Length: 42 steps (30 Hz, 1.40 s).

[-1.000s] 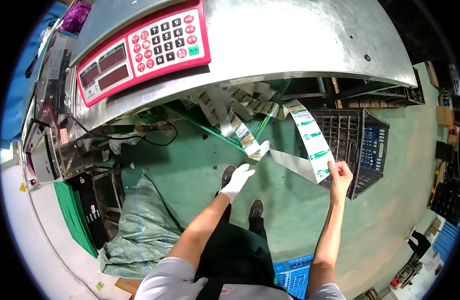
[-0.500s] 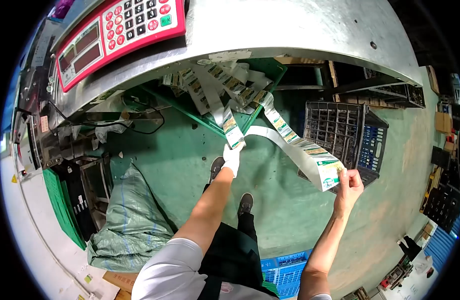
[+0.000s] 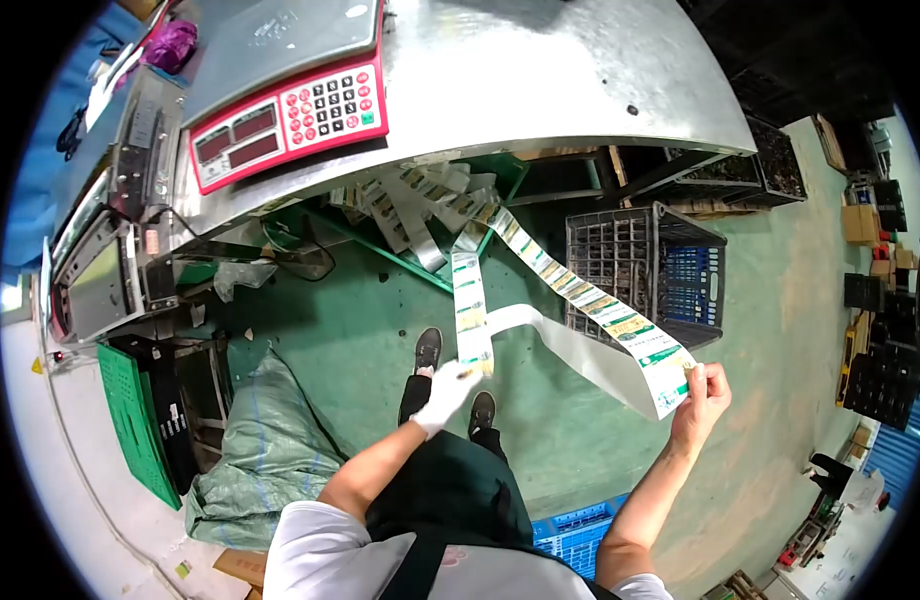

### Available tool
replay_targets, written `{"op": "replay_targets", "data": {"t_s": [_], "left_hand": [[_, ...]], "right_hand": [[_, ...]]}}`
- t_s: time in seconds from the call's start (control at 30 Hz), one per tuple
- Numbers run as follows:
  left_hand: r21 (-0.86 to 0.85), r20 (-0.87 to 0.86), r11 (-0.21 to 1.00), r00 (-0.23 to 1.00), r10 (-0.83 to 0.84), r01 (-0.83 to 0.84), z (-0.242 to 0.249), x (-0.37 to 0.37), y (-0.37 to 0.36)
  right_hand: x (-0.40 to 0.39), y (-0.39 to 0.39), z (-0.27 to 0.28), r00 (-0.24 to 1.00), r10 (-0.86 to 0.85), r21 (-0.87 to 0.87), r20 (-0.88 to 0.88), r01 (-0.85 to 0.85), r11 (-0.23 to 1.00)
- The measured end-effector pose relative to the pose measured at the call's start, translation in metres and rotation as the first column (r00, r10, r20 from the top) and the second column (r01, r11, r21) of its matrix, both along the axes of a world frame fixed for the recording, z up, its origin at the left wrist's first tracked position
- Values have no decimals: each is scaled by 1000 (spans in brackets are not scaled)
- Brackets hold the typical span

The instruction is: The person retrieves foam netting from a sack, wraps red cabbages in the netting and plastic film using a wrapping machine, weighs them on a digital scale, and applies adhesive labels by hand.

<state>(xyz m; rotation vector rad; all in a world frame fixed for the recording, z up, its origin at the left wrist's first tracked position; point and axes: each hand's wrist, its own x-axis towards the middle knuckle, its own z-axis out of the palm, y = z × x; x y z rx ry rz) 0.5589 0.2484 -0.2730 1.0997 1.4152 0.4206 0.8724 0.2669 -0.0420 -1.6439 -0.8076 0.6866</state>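
A long strip of printed packets [image 3: 620, 318], green, white and yellow with a plain pale back, runs up from both hands to a green crate [image 3: 405, 262] under the metal table. My left hand [image 3: 446, 396], in a white glove, is closed on one stretch of the strip, which rises from it to the crate's corner. My bare right hand [image 3: 702, 408] pinches another stretch between thumb and fingers, out to the right. Between the hands the strip sags in a loop, pale side showing. Many more packets lie heaped in the crate.
A red-edged scale [image 3: 290, 118] stands on the metal table [image 3: 540, 90]. Black crates [image 3: 620, 265] sit on the floor at right, a blue crate [image 3: 580, 545] near my body. At left are a tied woven sack [image 3: 265, 440] and a green panel [image 3: 135, 425].
My left hand has drawn down toward my body with the strip, stretching more of it out of the crate. My right hand stays out at right, still pinching its stretch. The view has shifted.
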Motion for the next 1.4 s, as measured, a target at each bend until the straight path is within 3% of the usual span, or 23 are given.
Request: {"op": "replay_targets", "data": {"t_s": [0.03, 0.1, 0.13, 0.17, 0.2, 0.3, 0.37, 0.4, 0.43, 0.47, 0.5, 0.53, 0.6, 0.63, 0.7, 0.77, 0.87, 0.97, 1.07, 1.13, 1.27, 1.4], "left_hand": [[68, 64, 997, 998, -27, 23, 28, -2, -14], [350, 19, 931, 993, -113, 100, 78, -6, -36], [221, 65, 964, 984, -165, 147, 114, -8, -39], [331, -3, 917, 972, -237, 224, 132, -12, -46], [339, 45, 918, 971, -234, 206, 147, -14, -52], [314, 86, 929, 968, -234, 197, 200, -18, -69], [255, 91, 925, 946, -311, 280, 221, -21, -81], [413, 0, 846, 929, -371, 338, 211, -24, -93], [431, -3, 831, 922, -388, 351, 216, -24, -98], [372, 15, 865, 929, -369, 337, 227, -25, -103], [316, 33, 894, 938, -346, 318, 243, -26, -106], [360, 83, 886, 935, -344, 293, 261, -26, -104], [266, 195, 950, 956, -218, 162, 278, -32, -112], [243, 254, 967, 957, -142, 79, 294, -38, -110], [96, 379, 962, 903, 202, -256, 327, -57, -109], [218, 396, 850, 840, 372, -480, 359, -90, -108], [426, 571, 524, 669, 477, -737, 402, -144, -120], [559, 633, 214, 579, 514, -801, 443, -190, -141], [520, 756, 8, 465, 460, -854, 480, -218, -156], [503, 785, -113, 399, 474, -857, 478, -246, -159], [392, 841, -172, 276, 466, -904, 470, -294, -153], [324, 839, -93, 241, 488, -941, 466, -344, -131]], "right_hand": [[3, -6, 10, 998, -34, 54, -55, 37, 998], [6, -20, 34, 997, -38, 69, -68, 42, 997], [6, -28, 46, 997, -40, 72, -70, 45, 996], [6, -35, 56, 997, -37, 85, -62, 42, 995], [5, -39, 66, 998, -34, 104, -56, 40, 994], [8, -62, 92, 998, -10, 128, -62, 18, 992], [6, -70, 107, 999, -14, 148, -49, 21, 989], [2, -73, 117, 996, -11, 168, -84, 25, 985], [-2, -77, 123, 992, -9, 184, -123, 32, 982], [-2, -79, 122, 995, -16, 208, -104, 37, 977], [-4, -83, 128, 979, 56, 197, -194, -17, 980], [-2, -86, 124, 980, 69, 185, -187, -34, 982], [-7, -85, 117, 978, 113, 204, -178, -76, 976], [-12, -83, 118, 965, 172, 192, -198, -134, 972], [-22, -76, 113, 945, 253, 132, -209, -229, 965], [-38, -65, 103, 923, 325, 141, -208, -300, 943], [-68, -44, 104, 862, 433, 170, -264, -400, 901], [-100, -21, 109, 834, 516, 202, -194, -481, 853], [-131, -8, 117, 809, 552, 218, -204, -512, 831], [-151, -2, 117, 801, 572, 221, -177, -534, 816], [-188, 8, 103, 809, 579, 206, -104, -552, 808], [-233, 23, 90, 849, 527, 184, -44, -512, 839]]}}
